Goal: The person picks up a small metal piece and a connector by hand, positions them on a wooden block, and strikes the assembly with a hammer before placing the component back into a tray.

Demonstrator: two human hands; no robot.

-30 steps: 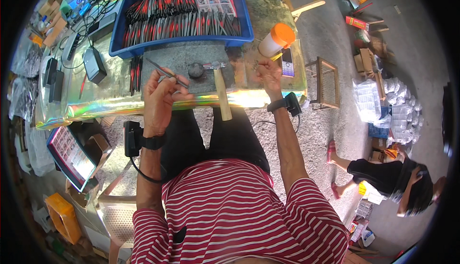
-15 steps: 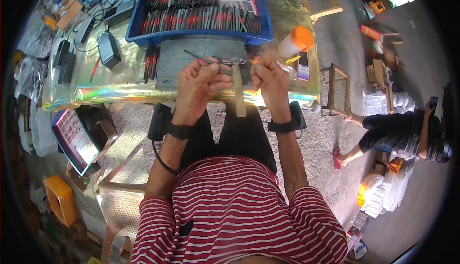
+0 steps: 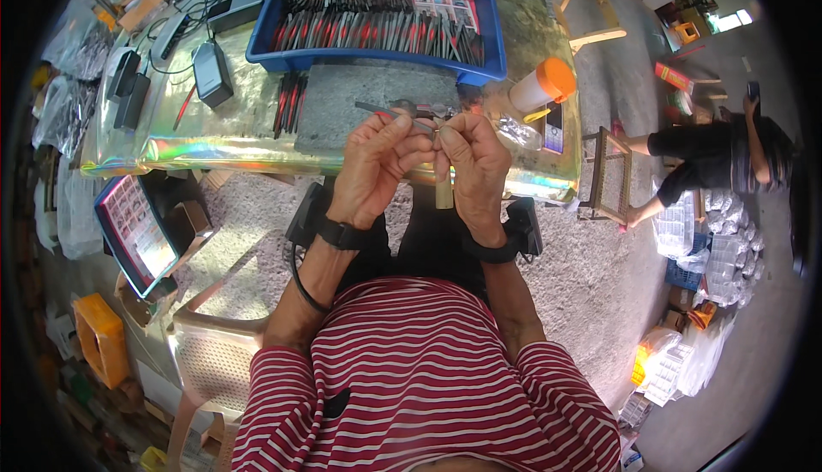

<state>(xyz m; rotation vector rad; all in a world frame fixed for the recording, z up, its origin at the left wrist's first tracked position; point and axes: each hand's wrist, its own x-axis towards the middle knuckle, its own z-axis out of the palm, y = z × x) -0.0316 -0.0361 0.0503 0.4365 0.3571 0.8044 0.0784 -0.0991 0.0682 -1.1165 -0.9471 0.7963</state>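
My left hand (image 3: 377,164) is closed around a thin dark stick with a bit of red on it (image 3: 372,109); its far end sticks out up and to the left. Close against it, my right hand (image 3: 475,159) pinches at the stick's near end; whatever tiny piece is between those fingertips cannot be made out. Behind both hands lies a hammer with a pale wooden handle (image 3: 443,188), partly hidden by my right fingers. Its head is by the grey stone slab (image 3: 338,91) on the table. Several black-and-red sticks (image 3: 291,102) lie left of the slab.
Behind the slab stands a blue tray (image 3: 287,60) full of black-and-red sticks. An orange-lidded jar (image 3: 544,85) stands to the right. Black adapters (image 3: 211,74) and cables are at left. A wooden stool (image 3: 609,172) and a person (image 3: 706,153) are off to the right.
My right hand has moved left and now meets the stick in my left hand. The view has shifted slightly, and the person at right has changed position.
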